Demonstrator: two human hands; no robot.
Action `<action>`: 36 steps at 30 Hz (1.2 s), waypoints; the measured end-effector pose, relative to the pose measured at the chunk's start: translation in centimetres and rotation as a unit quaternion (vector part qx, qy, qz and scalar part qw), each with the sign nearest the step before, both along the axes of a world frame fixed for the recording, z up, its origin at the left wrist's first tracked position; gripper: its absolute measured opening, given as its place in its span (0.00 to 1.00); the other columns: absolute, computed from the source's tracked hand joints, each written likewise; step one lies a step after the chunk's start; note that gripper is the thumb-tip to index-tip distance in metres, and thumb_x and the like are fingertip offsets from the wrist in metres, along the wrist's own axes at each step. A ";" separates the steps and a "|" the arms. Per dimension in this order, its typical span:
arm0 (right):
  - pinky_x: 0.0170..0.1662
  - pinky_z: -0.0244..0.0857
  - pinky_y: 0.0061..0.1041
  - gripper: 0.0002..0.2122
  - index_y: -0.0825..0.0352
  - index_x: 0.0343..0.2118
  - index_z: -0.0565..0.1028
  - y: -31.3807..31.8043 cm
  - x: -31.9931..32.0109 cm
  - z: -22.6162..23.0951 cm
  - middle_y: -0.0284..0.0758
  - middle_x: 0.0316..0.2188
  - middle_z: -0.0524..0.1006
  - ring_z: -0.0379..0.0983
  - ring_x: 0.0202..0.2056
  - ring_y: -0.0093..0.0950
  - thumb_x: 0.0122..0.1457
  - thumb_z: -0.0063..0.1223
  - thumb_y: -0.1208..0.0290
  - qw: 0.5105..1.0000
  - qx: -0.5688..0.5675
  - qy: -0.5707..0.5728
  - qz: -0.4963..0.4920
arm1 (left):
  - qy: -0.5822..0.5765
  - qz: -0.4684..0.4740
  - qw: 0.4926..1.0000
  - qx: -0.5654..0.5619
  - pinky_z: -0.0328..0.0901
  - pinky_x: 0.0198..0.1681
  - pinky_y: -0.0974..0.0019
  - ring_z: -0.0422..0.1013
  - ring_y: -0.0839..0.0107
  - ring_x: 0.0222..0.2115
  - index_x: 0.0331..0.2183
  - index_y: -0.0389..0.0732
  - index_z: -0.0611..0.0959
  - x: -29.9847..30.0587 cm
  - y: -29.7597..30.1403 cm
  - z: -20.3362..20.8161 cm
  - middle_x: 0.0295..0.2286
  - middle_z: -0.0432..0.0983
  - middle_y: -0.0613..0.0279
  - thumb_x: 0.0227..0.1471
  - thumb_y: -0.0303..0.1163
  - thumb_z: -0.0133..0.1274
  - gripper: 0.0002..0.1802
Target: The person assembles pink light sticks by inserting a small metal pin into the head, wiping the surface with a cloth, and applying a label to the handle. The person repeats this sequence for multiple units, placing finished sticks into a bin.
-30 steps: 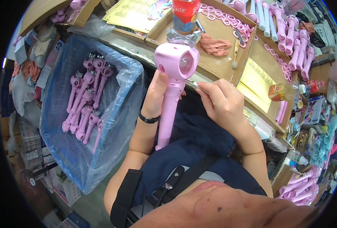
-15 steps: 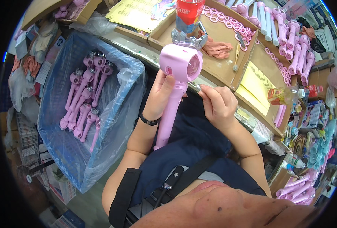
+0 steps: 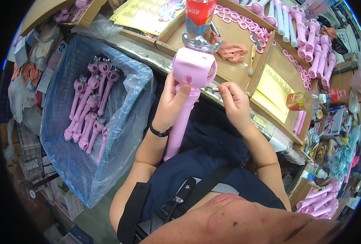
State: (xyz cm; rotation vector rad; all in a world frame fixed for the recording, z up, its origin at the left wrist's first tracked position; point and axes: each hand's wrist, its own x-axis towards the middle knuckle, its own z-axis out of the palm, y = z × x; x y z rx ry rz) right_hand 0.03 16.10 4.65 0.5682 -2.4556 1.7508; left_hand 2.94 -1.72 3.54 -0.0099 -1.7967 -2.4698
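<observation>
My left hand (image 3: 169, 106) is closed around the neck of a pink toy wand (image 3: 179, 129), its thumb just below the head. The wand stands nearly upright in front of my body, its lower end by my dark clothing. A silver crown (image 3: 200, 43) tops its hollow, rounded head, which has a small recess low on the front. To the right of the wand, apart from it, my right hand (image 3: 236, 101) is closed in a pinch. A small thin piece with a pale tip (image 3: 215, 89) pokes out from its fingertips; its kind cannot be made out.
A blue crate (image 3: 142, 75) lined with clear plastic holds several crowned wands at left. Cardboard trays (image 3: 225, 72) ahead hold pink rings (image 3: 251, 27), an orange cloth (image 3: 231, 52) and a small brush (image 3: 251, 65). A red-labelled bottle (image 3: 198, 16) stands behind the crown. More wand parts (image 3: 312, 36) lie far right.
The wand has turned in my left hand, so the head's large opening now faces more to the right. My right hand has risen slightly, still pinching the small piece.
</observation>
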 end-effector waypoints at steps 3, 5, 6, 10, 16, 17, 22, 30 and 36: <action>0.27 0.62 0.26 0.03 0.69 0.32 0.71 -0.2 0.2 -0.5 0.38 0.22 0.70 0.68 0.22 0.34 0.58 0.49 0.75 0.991 0.040 0.127 -0.004 | -0.013 -0.016 0.999 0.027 0.65 0.22 0.77 0.71 0.76 0.23 0.47 0.38 0.65 -0.1 -0.1 0.0 0.30 0.72 0.61 0.56 0.50 0.47 0.27; 0.27 0.62 0.27 0.04 0.70 0.33 0.70 -0.2 0.2 -0.8 0.39 0.24 0.70 0.69 0.22 0.35 0.57 0.50 0.76 0.981 0.061 0.185 0.017 | -0.017 -0.019 0.999 0.031 0.65 0.22 0.77 0.71 0.77 0.23 0.47 0.39 0.65 0.0 -0.2 0.1 0.30 0.72 0.61 0.56 0.50 0.47 0.27; 0.27 0.63 0.27 0.04 0.69 0.33 0.70 -0.1 0.3 -1.0 0.39 0.24 0.71 0.70 0.22 0.35 0.57 0.51 0.76 0.983 0.053 0.174 0.013 | -0.020 -0.020 0.999 0.025 0.65 0.22 0.77 0.71 0.77 0.23 0.47 0.39 0.65 0.0 -0.2 0.1 0.30 0.72 0.61 0.56 0.50 0.47 0.27; 0.26 0.64 0.25 0.06 0.69 0.34 0.70 0.2 0.5 -1.6 0.39 0.24 0.73 0.72 0.23 0.32 0.56 0.53 0.74 0.996 0.014 0.090 0.005 | -0.011 -0.011 1.000 0.000 0.65 0.22 0.78 0.71 0.78 0.23 0.47 0.39 0.65 0.1 0.0 -0.1 0.29 0.72 0.61 0.56 0.51 0.46 0.27; 0.23 0.63 0.21 0.10 0.70 0.33 0.71 0.1 0.3 -2.3 0.37 0.19 0.73 0.71 0.19 0.26 0.60 0.50 0.66 1.000 0.009 -0.020 -0.011 | -0.019 0.002 1.000 -0.023 0.65 0.25 0.77 0.70 0.79 0.25 0.48 0.38 0.64 -0.1 -0.1 -0.6 0.32 0.71 0.61 0.56 0.48 0.48 0.27; 0.21 0.62 0.20 0.12 0.70 0.33 0.70 0.2 -0.1 -2.3 0.35 0.17 0.72 0.69 0.17 0.25 0.60 0.49 0.64 0.998 0.016 -0.058 -0.003 | -0.019 0.005 0.999 -0.033 0.66 0.27 0.77 0.70 0.79 0.27 0.48 0.38 0.64 -0.1 0.0 -0.6 0.33 0.70 0.61 0.56 0.47 0.48 0.27; 0.15 0.49 0.14 0.16 0.67 0.30 0.69 0.8 -1.4 -2.3 0.25 0.13 0.62 0.55 0.12 0.15 0.64 0.42 0.57 0.869 -0.211 -0.436 0.101 | 0.063 0.052 0.989 -0.126 0.62 0.44 0.71 0.65 0.75 0.40 0.51 0.33 0.62 0.0 0.6 -0.9 0.41 0.68 0.58 0.52 0.38 0.56 0.31; 0.24 0.60 0.25 0.05 0.67 0.30 0.72 0.4 -0.1 -3.3 0.37 0.18 0.67 0.64 0.19 0.32 0.57 0.52 0.72 0.973 0.073 0.221 -0.018 | -0.027 -0.027 0.999 -0.003 0.62 0.44 0.72 0.64 0.76 0.41 0.50 0.32 0.63 -0.1 -0.6 -1.3 0.41 0.67 0.59 0.54 0.41 0.54 0.31; 0.24 0.60 0.24 0.06 0.68 0.30 0.74 1.2 -0.2 -3.3 0.33 0.17 0.70 0.66 0.19 0.26 0.59 0.50 0.70 0.999 0.001 0.041 0.027 | 0.014 -0.012 0.996 -0.089 0.62 0.45 0.71 0.65 0.76 0.41 0.51 0.33 0.62 0.0 -0.6 -1.6 0.42 0.67 0.59 0.54 0.43 0.54 0.32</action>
